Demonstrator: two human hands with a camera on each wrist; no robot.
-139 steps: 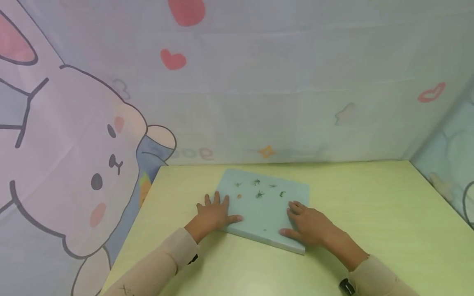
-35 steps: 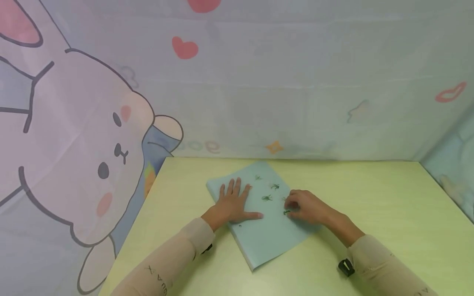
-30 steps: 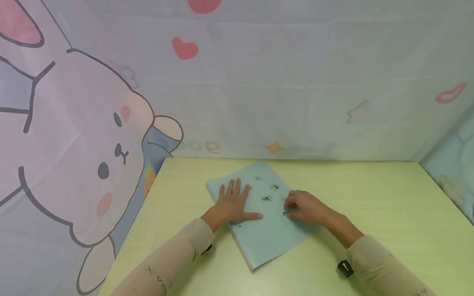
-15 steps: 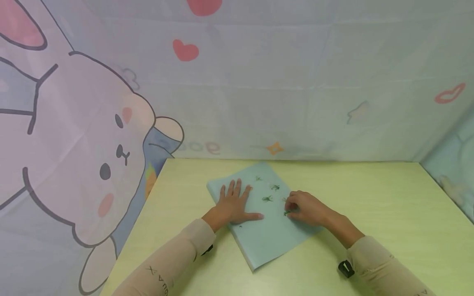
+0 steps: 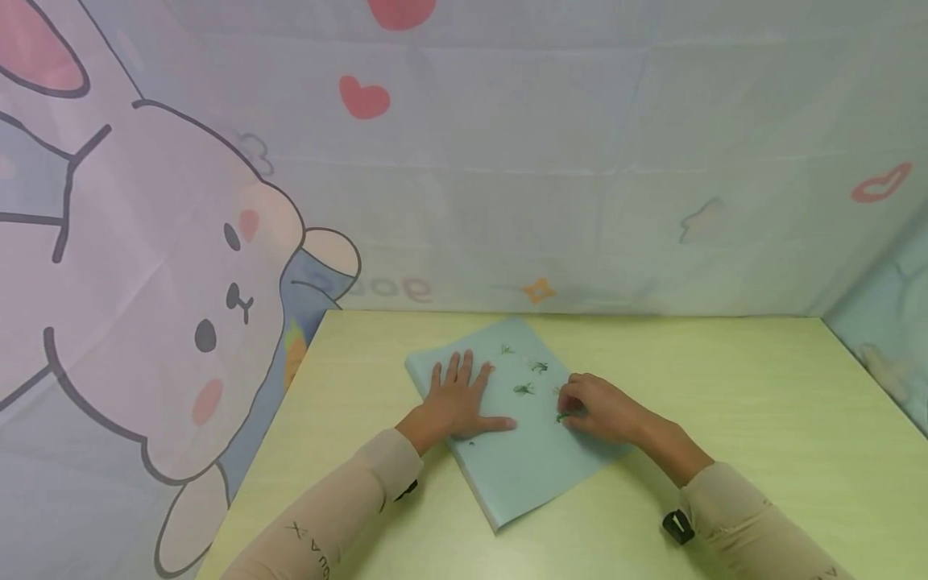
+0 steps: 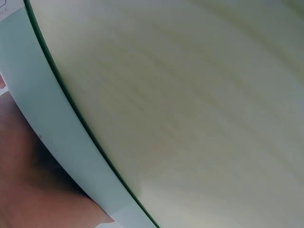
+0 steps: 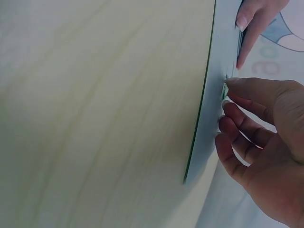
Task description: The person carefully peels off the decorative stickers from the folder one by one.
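A flat light blue-green book-like slab (image 5: 529,475) lies turned at an angle on the table, its thick side facing lower left. Small green insect-shaped pieces, one of them in the middle (image 5: 524,389), are scattered over its cover. My left hand (image 5: 457,403) rests on the slab's left part with fingers spread and straight, partly covering a small orange spot (image 5: 491,368). At the right side, my right hand (image 5: 598,407) has curled fingers. In the right wrist view, its thumb and index finger pinch a small green insect-shaped piece (image 7: 224,90) against the cover.
The pale yellow-green table (image 5: 725,403) extends on both sides of the slab. Behind it hangs a cloth backdrop (image 5: 580,161) with hearts and a large cartoon rabbit (image 5: 181,282). A small dark mark (image 5: 471,443) sits near the slab's left edge.
Compared with several seconds ago, the slab has turned clockwise, and my right hand has moved from its edge to a green piece. Over the last second almost nothing has moved.
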